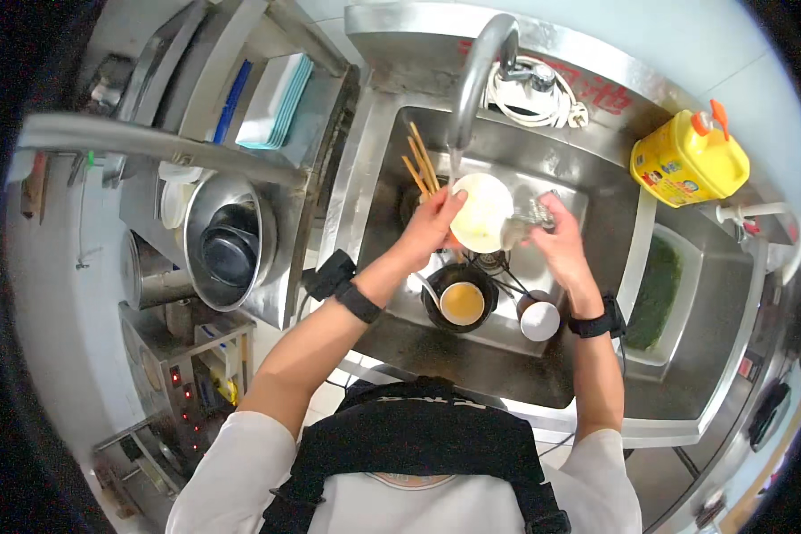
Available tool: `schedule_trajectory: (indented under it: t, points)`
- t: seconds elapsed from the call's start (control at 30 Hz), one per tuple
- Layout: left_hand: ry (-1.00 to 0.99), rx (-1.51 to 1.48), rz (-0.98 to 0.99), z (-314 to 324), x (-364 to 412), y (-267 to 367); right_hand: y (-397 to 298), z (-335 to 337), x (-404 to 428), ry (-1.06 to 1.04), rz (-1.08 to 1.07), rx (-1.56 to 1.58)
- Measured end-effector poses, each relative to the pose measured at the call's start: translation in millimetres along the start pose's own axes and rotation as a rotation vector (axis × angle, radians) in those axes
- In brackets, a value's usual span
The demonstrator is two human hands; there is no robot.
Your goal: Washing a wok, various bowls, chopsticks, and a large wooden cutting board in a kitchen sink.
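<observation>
My left hand (436, 215) grips the rim of a white bowl (482, 208), held tilted beneath the faucet (475, 87) over the steel sink (594, 233). In my right hand (559, 233) is a grey scouring pad (530, 219), blurred, at the bowl's right edge. Below the hands, a black pot (432, 312) holds a small bowl of yellowish liquid (462, 304) and a pale spoon handle (428, 288). A white cup (540, 321) lies to its right. Chopsticks (422, 160) poke up beyond my left hand.
A yellow detergent jug (691, 160) stands on the sink's right rim. In the right basin, a white tub (682, 294) holds dark green matter. To the left, a steel bowl (265, 267) with black bowls sits below stacked pale-blue trays (277, 100). A coiled white cable (500, 113) hangs behind the faucet.
</observation>
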State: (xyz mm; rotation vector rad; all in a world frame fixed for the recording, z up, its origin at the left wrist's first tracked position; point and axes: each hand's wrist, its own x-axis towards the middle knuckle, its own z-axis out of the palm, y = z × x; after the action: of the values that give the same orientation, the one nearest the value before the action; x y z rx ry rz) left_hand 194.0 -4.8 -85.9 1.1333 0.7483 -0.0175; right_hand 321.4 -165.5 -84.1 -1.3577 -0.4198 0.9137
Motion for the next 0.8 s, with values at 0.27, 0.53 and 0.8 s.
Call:
schedule_trajectory:
  t: [0.27, 0.53, 0.8]
  points:
    - [0.169, 0.05, 0.162, 9.2, -9.9, -28.1, 36.1, 75.4, 10.5, 0.085, -0.34, -0.781]
    - [0.023, 0.238, 0.317, -33.9, -8.2, -6.2, 17.7, 74.3, 14.0, -0.523, -0.122, -0.573]
    - [0.196, 0.468, 0.319, -22.2, -1.9, -2.0, 18.6, 87.1, 18.2, -0.01, -0.272, -1.211]
